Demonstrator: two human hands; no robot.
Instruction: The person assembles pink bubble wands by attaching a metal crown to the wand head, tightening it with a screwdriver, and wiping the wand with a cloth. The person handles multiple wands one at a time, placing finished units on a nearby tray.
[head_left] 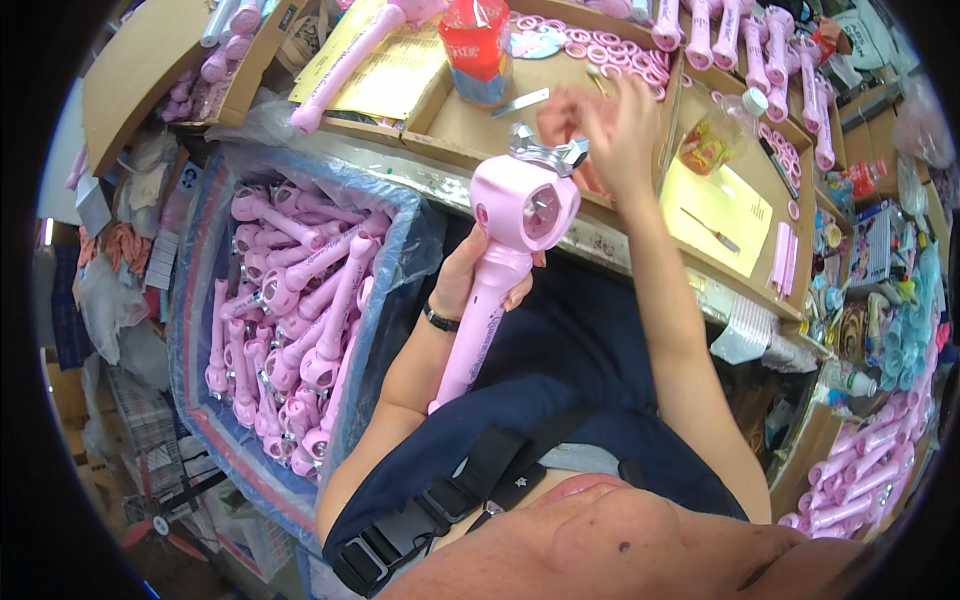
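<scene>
My left hand (462, 274) wraps around the neck of a pink toy wand (487, 300). The wand slants upward, its lower end against my dark blue clothing. Its wide head has a round clear window on the side, and a shiny silver crown-shaped piece (545, 152) sits on top. Just beyond the crown, my right hand (610, 130) is over a cardboard tray (440, 125). Motion smears its fingers, so I cannot tell whether they hold anything. Near it in the tray lie many small pink rings (620, 50) and a flat silver strip (521, 102).
At left stands a plastic-lined blue bin (395, 240) piled with pink wands. A red-labelled plastic container (477, 55) is in the tray. To the right are a clear bottle (720, 130), yellow paper (715, 215) and a small screwdriver (722, 240). More wands (865, 470) lie at lower right.
</scene>
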